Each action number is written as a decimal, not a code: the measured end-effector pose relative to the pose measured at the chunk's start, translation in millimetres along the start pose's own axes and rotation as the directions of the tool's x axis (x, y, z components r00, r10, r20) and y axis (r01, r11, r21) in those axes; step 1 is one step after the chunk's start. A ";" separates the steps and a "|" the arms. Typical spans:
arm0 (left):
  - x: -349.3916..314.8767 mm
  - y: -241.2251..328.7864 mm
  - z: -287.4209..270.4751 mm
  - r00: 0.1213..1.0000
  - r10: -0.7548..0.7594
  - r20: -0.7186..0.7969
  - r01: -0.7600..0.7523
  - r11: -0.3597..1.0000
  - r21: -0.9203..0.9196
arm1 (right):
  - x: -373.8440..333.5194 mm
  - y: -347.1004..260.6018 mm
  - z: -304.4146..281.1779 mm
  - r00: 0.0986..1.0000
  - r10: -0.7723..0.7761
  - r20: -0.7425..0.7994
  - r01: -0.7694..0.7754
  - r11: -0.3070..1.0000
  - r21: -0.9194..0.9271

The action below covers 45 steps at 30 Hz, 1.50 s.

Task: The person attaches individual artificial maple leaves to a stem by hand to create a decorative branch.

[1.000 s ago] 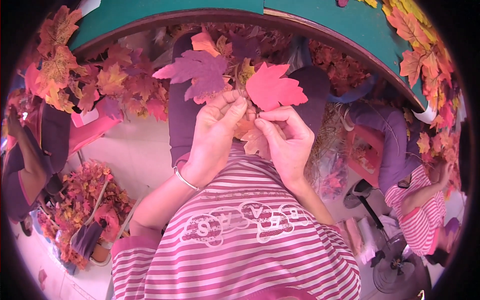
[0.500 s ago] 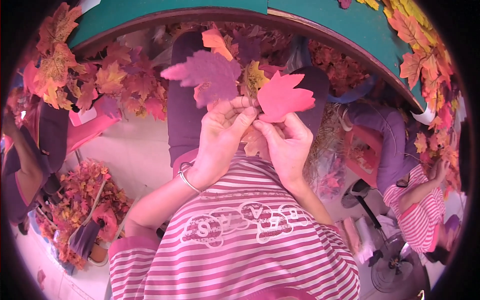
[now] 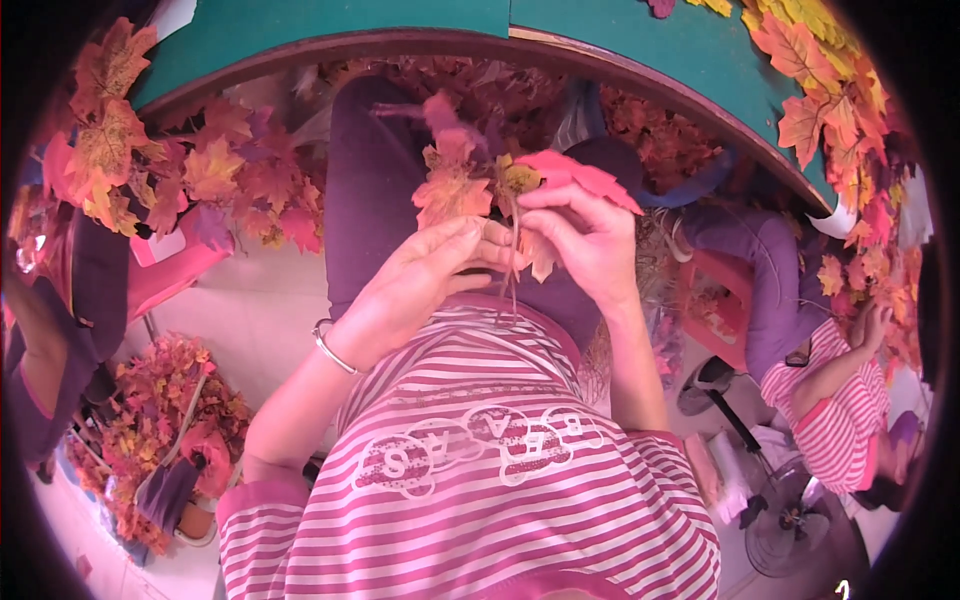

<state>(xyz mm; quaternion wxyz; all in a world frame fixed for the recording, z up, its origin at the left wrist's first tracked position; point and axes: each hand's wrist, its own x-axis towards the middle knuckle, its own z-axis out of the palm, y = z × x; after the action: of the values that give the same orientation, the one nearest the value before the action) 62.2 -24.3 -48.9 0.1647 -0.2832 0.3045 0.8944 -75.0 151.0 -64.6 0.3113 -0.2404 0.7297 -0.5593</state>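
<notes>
Head view: left hand (image 3: 425, 285) and right hand (image 3: 590, 245) meet above the lap, both gripping a small bunch of fake autumn leaves (image 3: 480, 180). Left thumb and fingers (image 3: 470, 240) pinch the thin stems (image 3: 512, 275) together low down, probably to keep the bunch bundled. Right fingers curl round the stems higher up, holding a red leaf (image 3: 585, 175) against the bunch. The stems hang down toward the striped shirt (image 3: 480, 470). Leaves look like thin fabric, lobed maple shape, matte, orange, yellow, pink-red; stems thin and wiry. A metal bangle (image 3: 335, 348) sits on the left wrist. Loose leaf piles (image 3: 215, 175) lie under the curved edge of the green table (image 3: 400, 25), more in a heap (image 3: 160, 420) on the floor at left. Another person in a striped top (image 3: 835, 400) sits at right, near a floor fan (image 3: 790, 515).
</notes>
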 end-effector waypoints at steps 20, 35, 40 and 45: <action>-2.9 2.3 3.4 0.968 -0.100 0.228 0.128 0.986 -0.111 | 25.1 16.4 -3.7 0.990 0.005 -0.140 0.045 0.934 0.354; -29.6 -12.7 4.6 0.965 -0.031 0.259 0.053 0.996 -0.079 | 6.8 -2.5 5.4 0.985 -0.069 -0.157 0.114 0.947 0.300; -46.3 -22.1 21.4 0.966 0.005 0.259 -0.009 1.000 0.013 | -11.1 -13.5 10.0 0.972 -0.134 -0.194 0.198 0.911 0.362; -75.4 -18.3 53.9 0.952 0.078 0.295 -0.113 0.988 0.107 | -35.3 -56.7 3.1 0.930 -0.323 -0.173 0.366 0.832 0.417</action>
<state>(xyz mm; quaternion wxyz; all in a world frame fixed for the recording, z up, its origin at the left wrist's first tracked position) 108.1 14.8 23.8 0.1810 -0.1235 0.3446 0.9128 -48.2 159.0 -3.8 0.2167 -0.2642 0.5418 -0.7679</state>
